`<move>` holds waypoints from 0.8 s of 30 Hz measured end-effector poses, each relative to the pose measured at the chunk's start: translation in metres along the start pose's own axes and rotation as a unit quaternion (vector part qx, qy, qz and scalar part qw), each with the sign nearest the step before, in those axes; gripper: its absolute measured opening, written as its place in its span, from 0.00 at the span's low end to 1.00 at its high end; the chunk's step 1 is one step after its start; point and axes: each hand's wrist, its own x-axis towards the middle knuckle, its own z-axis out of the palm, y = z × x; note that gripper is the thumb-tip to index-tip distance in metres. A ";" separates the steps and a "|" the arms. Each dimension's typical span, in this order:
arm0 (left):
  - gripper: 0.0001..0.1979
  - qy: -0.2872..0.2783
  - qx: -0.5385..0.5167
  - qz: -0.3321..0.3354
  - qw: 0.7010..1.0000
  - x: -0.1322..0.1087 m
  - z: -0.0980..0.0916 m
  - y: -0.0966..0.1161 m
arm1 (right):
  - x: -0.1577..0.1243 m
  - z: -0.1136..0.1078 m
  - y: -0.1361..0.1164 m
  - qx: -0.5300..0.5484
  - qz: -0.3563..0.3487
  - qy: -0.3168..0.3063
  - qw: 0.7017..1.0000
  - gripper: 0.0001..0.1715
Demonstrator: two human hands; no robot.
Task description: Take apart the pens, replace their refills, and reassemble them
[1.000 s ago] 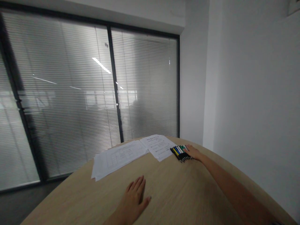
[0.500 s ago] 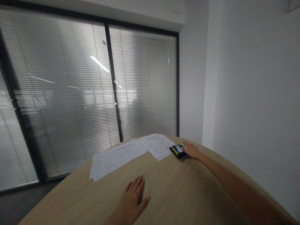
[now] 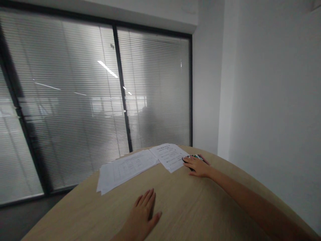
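The right hand [image 3: 198,166] has moved from the end of the row of ballpoint pens [image 3: 196,156] to cover them, its grip unclear, while the left hand [image 3: 143,214] lies open, well apart, on the pale wood worktop [image 3: 190,207].

One wooden table [image 3: 175,209] is in view. Two hands are present: one left hand [image 3: 144,214] and one right hand [image 3: 199,166]. Paper items form two groups: one stack of printed sheets [image 3: 125,170], containing at least two sheets, and one printed sheet [image 3: 170,157], which may have further sheets beneath it. One group of pens [image 3: 197,156] is present; the exact quantity cannot be confirmed because the right hand covers most of the group, though at least three appear to show. Three glass panels [image 3: 155,90] are in view, each fitted with one slatted blind [image 3: 75,100].
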 end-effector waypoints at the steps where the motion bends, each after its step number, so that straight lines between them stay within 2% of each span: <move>1: 0.32 -0.008 0.001 -0.003 1.000 0.000 -0.003 0.002 | 0.001 0.001 0.001 -0.002 -0.002 0.000 1.000 0.33; 5: 0.32 -0.020 0.004 -0.012 1.000 -0.002 -0.008 0.006 | 0.003 0.003 0.002 -0.003 -0.004 0.003 1.000 0.31; 10: 0.31 0.014 -0.002 0.004 1.000 -0.001 0.000 0.001 | 0.003 0.007 0.005 0.002 0.009 0.005 1.000 0.27; 17: 0.31 0.013 0.002 0.002 1.000 0.000 0.004 -0.001 | 0.001 0.007 0.003 0.012 0.028 0.015 0.999 0.27; 20: 0.31 0.011 0.005 -0.003 1.000 0.001 0.003 0.000 | -0.011 0.002 0.008 0.011 0.053 0.030 0.998 0.29; 24: 0.32 0.006 0.018 -0.005 1.000 0.002 0.001 0.000 | -0.044 -0.012 0.025 0.011 0.078 0.034 0.996 0.31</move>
